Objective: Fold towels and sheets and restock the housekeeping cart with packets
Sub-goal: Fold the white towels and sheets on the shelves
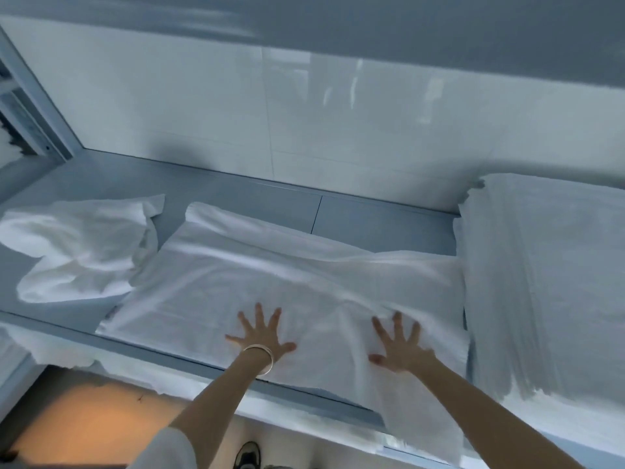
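Note:
A white towel (pixel 263 275) lies spread across the grey counter (pixel 236 194), its near edge hanging over the front. My left hand (pixel 260 336), with bangles at the wrist, presses flat on the towel with fingers spread. My right hand (pixel 399 346) presses flat on it too, a little to the right, fingers splayed. Neither hand grips the cloth.
A crumpled white towel (pixel 81 245) lies at the left of the counter. A tall stack of folded white linen (pixel 548 292) stands at the right. A glossy white wall (pixel 304 130) closes the back. More white cloth (pixel 67 353) hangs below the counter edge; a shoe (pixel 248 455) shows on the floor.

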